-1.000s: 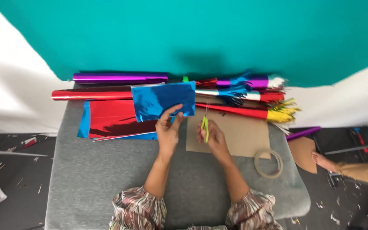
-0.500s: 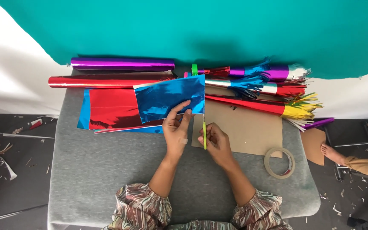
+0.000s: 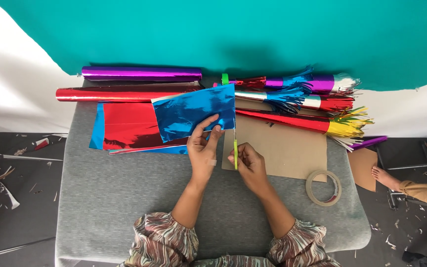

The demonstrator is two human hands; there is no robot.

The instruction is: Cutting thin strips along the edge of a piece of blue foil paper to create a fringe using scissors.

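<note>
Probably a home craft corner: foil rolls [image 3: 142, 74] at 12 o'clock, scraps scattered on the floor [image 3: 16, 178] at 9.

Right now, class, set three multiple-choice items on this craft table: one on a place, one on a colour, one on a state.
1. Where does the tape roll lie? A left of both hands; B right of the cardboard sheet's near corner; C on the purple roll.
2. What colour is the foil sheet being cut? A blue; B gold; C green.
3. What does the right hand hold? A nothing; B scissors; C a pencil.
Answers: B, it rests by the cardboard's edge; A, the left hand pinches blue foil; B, green handles show in its grip.
</note>
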